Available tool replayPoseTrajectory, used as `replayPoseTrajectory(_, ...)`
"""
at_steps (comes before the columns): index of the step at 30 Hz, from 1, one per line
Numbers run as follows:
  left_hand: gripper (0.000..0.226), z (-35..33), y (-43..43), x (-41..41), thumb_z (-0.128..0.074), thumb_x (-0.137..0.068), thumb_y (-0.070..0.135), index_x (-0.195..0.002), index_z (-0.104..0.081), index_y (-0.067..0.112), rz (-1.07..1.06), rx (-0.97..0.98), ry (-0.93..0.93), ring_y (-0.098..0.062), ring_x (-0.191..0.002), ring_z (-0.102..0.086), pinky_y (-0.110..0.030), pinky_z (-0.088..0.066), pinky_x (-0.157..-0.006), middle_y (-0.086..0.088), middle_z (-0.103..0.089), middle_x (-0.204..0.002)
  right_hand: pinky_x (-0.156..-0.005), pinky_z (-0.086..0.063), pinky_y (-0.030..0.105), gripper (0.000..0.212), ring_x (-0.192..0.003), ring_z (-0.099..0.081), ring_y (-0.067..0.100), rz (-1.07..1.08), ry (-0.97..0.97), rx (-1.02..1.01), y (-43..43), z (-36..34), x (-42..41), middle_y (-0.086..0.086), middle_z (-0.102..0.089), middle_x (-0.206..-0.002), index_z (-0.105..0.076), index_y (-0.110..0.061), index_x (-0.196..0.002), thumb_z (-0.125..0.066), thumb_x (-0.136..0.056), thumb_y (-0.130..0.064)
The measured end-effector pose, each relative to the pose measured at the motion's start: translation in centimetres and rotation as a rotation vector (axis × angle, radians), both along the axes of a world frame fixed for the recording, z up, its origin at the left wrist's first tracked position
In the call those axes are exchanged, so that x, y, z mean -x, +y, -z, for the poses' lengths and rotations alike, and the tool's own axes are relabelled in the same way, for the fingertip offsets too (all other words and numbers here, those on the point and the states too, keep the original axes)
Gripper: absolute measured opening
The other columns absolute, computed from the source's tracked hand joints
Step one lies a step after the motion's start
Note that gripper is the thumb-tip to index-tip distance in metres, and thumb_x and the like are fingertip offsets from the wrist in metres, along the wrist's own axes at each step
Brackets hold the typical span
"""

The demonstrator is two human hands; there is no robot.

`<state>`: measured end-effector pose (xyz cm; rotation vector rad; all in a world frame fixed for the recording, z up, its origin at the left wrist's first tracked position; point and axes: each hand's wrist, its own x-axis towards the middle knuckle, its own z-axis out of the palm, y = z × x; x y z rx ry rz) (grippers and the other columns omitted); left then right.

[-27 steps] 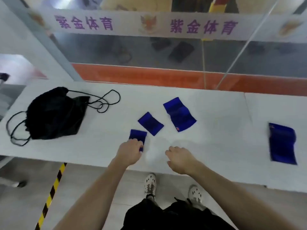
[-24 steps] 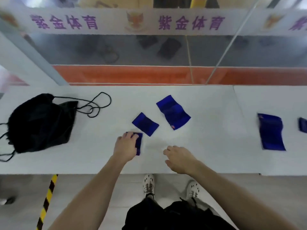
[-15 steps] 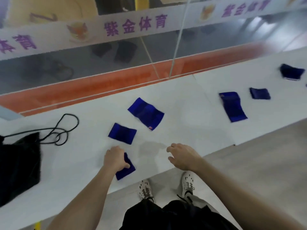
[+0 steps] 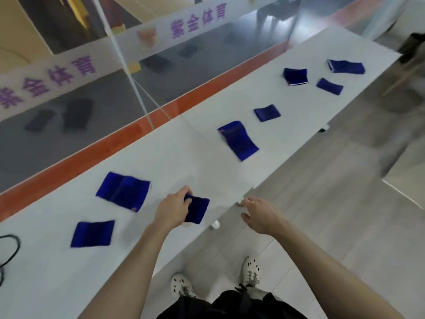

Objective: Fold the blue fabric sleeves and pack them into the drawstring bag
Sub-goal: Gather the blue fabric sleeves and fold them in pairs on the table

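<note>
My left hand [image 4: 172, 209] grips a small folded blue sleeve [image 4: 196, 209] just above the white table's [image 4: 57, 272] near edge. My right hand [image 4: 259, 215] hovers beside it past the table edge, fingers loosely spread and holding nothing. To the left lie a small folded sleeve [image 4: 92, 233] and a larger flat sleeve [image 4: 123, 191]. Further right along the table sit another large sleeve [image 4: 238, 140] and several smaller folded ones, such as a folded piece [image 4: 267, 112]. Only the black drawstring cord [image 4: 10, 252] of the bag shows at the left edge.
A glass partition [image 4: 128, 65] with purple lettering and an orange strip [image 4: 138, 132] runs behind the table. Grey tiled floor [image 4: 345, 203] lies to the right, with my white shoes [image 4: 251, 270] below. A small white object [image 4: 215, 224] sits under the table edge.
The view has swung to the right, taking the black bag out of sight. My left hand has picked the small folded sleeve up off the table and carried it rightward.
</note>
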<state>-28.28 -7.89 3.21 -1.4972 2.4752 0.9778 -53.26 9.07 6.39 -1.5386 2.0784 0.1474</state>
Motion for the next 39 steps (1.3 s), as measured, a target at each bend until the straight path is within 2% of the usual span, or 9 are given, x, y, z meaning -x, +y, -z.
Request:
replayPoseTrajectory(3,0.012,-1.3,1.0,6.2,-0.051,-0.114,0.024,-0.109,-0.055,0.035,-0.116,-0.097,0.135,-0.030,-0.084,-0.072,-0.044,-0.065,-0.050,-0.002,-0.070,-0.102,-0.098,-0.060,0.046,0.038,-0.118,-0.070,0.029,0.048,-0.016,0.016,2.0,0.2,5.6,0.005,-0.071,-0.132,-0.067,-0.015,-0.139,-0.056,-0.108,-0.035)
replayPoseTrajectory(5,0.013,-1.6,1.2,10.3,-0.053,-0.113,0.020,-0.112,-0.058,0.032,-0.179,-0.122,0.213,-0.030,-0.089,-0.072,-0.040,-0.063,-0.046,0.001,-0.068,-0.107,-0.100,-0.061,0.046,0.037,-0.120,-0.070,0.028,0.064,-0.018,0.035,2.8,0.1,9.4,0.003,-0.071,-0.132,-0.067,-0.017,-0.139,-0.057,-0.109,-0.036)
replayPoseTrajectory(11,0.032,-2.7,1.0,20.0,-0.054,-0.109,-0.001,-0.123,-0.060,0.027,-0.226,-0.253,0.357,-0.031,-0.100,-0.075,-0.043,-0.070,-0.061,0.000,-0.066,-0.124,-0.102,-0.059,0.046,0.040,-0.127,-0.067,0.028,0.124,-0.031,0.069,3.5,-1.0,18.8,0.003,-0.069,-0.141,-0.064,-0.019,-0.145,-0.056,-0.110,-0.036)
replayPoseTrajectory(18,0.027,-2.8,-3.5,29.0,-0.058,-0.110,0.001,-0.124,-0.060,0.024,-0.202,-0.354,0.384,-0.029,-0.108,-0.076,-0.051,-0.071,-0.072,-0.004,-0.069,-0.126,-0.102,-0.059,0.044,0.042,-0.128,-0.068,0.027,0.132,-0.060,0.115,-1.2,-1.1,27.5,0.001,-0.067,-0.148,-0.064,-0.020,-0.147,-0.057,-0.110,-0.039)
replayPoseTrajectory(21,0.024,-1.3,-6.9,33.4,-0.059,-0.110,0.002,-0.122,-0.060,0.023,-0.210,-0.383,0.393,-0.030,-0.103,-0.079,-0.056,-0.070,-0.072,-0.007,-0.072,-0.121,-0.101,-0.059,0.045,0.043,-0.126,-0.068,0.027,0.116,-0.059,0.097,-4.3,-0.5,31.8,0.001,-0.067,-0.145,-0.063,-0.020,-0.147,-0.055,-0.110,-0.039)
replayPoseTrajectory(23,0.023,0.0,-9.2,36.4,-0.059,-0.110,0.001,-0.123,-0.061,0.020,-0.239,-0.407,0.420,-0.030,-0.107,-0.079,-0.056,-0.070,-0.072,-0.009,-0.074,-0.120,-0.099,-0.060,0.044,0.043,-0.124,-0.069,0.027,0.107,-0.046,0.074,-6.5,0.0,34.8,0.002,-0.067,-0.143,-0.063,-0.020,-0.147,-0.055,-0.110,-0.039)
replayPoseTrajectory(28,0.022,1.3,-13.8,42.3,-0.059,-0.111,0.003,-0.128,-0.061,0.017,-0.292,-0.504,0.418,-0.028,-0.102,-0.081,-0.047,-0.071,-0.071,-0.013,-0.076,-0.120,-0.100,-0.060,0.044,0.043,-0.123,-0.070,0.027,0.061,-0.046,-0.005,-11.8,0.3,41.3,0.003,-0.069,-0.142,-0.063,-0.019,-0.148,-0.056,-0.110,-0.039)
replayPoseTrajectory(32,0.020,1.9,-16.8,43.9,-0.059,-0.111,0.003,-0.127,-0.061,0.016,-0.354,-0.529,0.375,-0.030,-0.106,-0.079,-0.050,-0.071,-0.072,-0.015,-0.074,-0.123,-0.103,-0.058,0.043,0.043,-0.123,-0.070,0.027,0.031,-0.057,-0.023,-16.5,0.6,45.1,0.003,-0.071,-0.140,-0.064,-0.020,-0.147,-0.056,-0.110,-0.040)
replayPoseTrajectory(39,0.024,2.5,-18.9,45.6,-0.061,-0.110,0.001,-0.129,-0.060,0.015,-0.532,-0.551,0.352,-0.032,-0.106,-0.078,-0.046,-0.070,-0.068,-0.017,-0.072,-0.126,-0.104,-0.055,0.039,0.043,-0.126,-0.067,0.026,-0.079,-0.186,-0.073,-24.1,2.4,48.8,0.002,-0.070,-0.141,-0.062,-0.019,-0.148,-0.058,-0.110,-0.038)
